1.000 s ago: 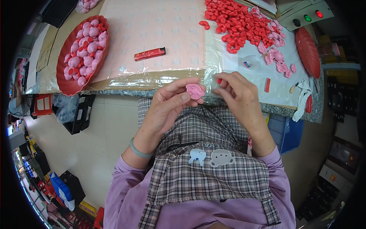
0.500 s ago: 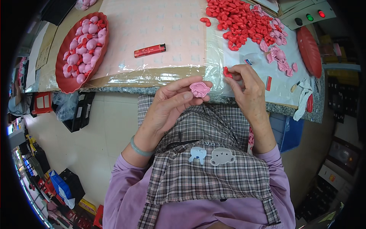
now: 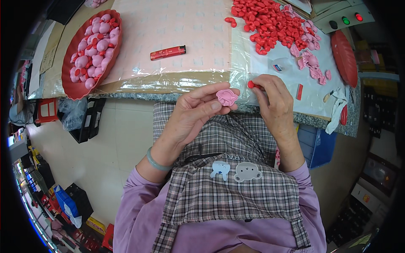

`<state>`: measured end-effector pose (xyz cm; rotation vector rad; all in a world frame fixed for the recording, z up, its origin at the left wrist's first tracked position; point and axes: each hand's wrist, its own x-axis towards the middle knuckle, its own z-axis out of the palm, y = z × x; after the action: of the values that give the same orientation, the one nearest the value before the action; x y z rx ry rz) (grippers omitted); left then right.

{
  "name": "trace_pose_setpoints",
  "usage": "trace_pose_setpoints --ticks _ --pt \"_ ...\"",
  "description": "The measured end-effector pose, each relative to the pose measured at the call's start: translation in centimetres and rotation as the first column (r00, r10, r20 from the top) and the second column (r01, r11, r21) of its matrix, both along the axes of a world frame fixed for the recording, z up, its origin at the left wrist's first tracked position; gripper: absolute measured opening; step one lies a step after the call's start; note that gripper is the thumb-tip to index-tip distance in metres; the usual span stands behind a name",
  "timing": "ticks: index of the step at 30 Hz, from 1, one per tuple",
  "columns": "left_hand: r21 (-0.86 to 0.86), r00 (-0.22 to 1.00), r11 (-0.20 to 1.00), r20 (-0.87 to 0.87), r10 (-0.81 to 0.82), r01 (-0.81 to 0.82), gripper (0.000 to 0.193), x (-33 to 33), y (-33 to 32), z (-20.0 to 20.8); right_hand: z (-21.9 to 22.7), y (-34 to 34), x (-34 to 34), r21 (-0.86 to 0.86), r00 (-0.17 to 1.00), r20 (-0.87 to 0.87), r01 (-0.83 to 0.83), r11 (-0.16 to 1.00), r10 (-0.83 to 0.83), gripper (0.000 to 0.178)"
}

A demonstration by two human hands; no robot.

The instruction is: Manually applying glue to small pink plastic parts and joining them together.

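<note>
My left hand (image 3: 196,110) pinches a small pink moulded piece (image 3: 227,97) with a raised rim, its hollow side facing up. A short gap away to the right, my right hand (image 3: 274,98) grips a small red bow-shaped piece (image 3: 252,84) between thumb and fingertips. Both hands are over the table's near edge, and the two pieces do not touch. Beyond the right hand lies a heap of similar red pieces (image 3: 270,25). Several loose pink pieces (image 3: 311,61) are scattered along the heap's right side.
A scalloped red tray (image 3: 67,84) of pink and red pieces stands at the left. A red lighter (image 3: 168,52) lies on the plastic-covered tabletop (image 3: 194,25). At the right are another red tray (image 3: 344,57), a control box with lit buttons (image 3: 346,19) and a white cloth (image 3: 336,110).
My left hand has shifted slightly right with the pink piece, which is turned a little. The red piece in my right hand has rotated, its rounded end now pointing left.
</note>
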<state>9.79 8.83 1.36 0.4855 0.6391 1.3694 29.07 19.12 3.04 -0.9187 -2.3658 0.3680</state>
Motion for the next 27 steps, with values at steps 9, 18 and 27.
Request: trace_pose_setpoints --ticks 9,18,27 --pt "-0.034 0.999 0.999 -0.029 0.019 -0.02 0.039 0.3 0.0 -0.1 0.7 -0.3 0.9 -0.238 0.998 -0.056 -0.019 0.971 0.006 0.021" --pt "-0.043 0.998 0.999 -0.062 0.004 -0.006 0.037 0.3 -0.2 0.1 0.9 -0.1 1.1 -0.214 0.999 -0.012 -0.043 0.976 0.042 0.024" --pt "0.001 0.977 0.999 -0.208 0.041 -0.042 0.035 1.0 -0.1 0.2 3.1 -2.8 -0.2 -0.753 0.86 -0.477 -0.293 0.589 -0.181 0.022"
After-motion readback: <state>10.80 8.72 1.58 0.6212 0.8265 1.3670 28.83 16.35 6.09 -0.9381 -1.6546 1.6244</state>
